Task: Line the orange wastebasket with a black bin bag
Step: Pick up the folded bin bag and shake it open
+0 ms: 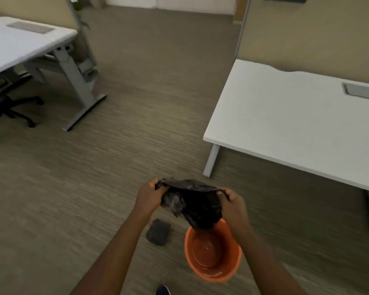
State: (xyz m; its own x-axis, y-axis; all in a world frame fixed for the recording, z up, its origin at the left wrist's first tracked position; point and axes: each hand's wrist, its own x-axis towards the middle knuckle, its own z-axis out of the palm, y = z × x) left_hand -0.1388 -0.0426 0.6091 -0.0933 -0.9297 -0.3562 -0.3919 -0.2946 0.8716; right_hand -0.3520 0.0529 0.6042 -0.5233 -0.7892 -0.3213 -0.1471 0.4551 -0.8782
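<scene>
Both hands, left hand [150,195] and right hand [234,204], pinch the black bin bag [195,204], seemingly half-opened, above the unlined orange wastebasket [213,271]; lining remains.

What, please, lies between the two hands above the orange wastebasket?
In the head view, the black bin bag stretches between the left hand and right hand, hanging toward the orange wastebasket.

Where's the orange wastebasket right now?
In the head view, the orange wastebasket stands on the carpet at lower centre-right, directly beneath the black bin bag, with a dark folded bundle just to its left.
</scene>
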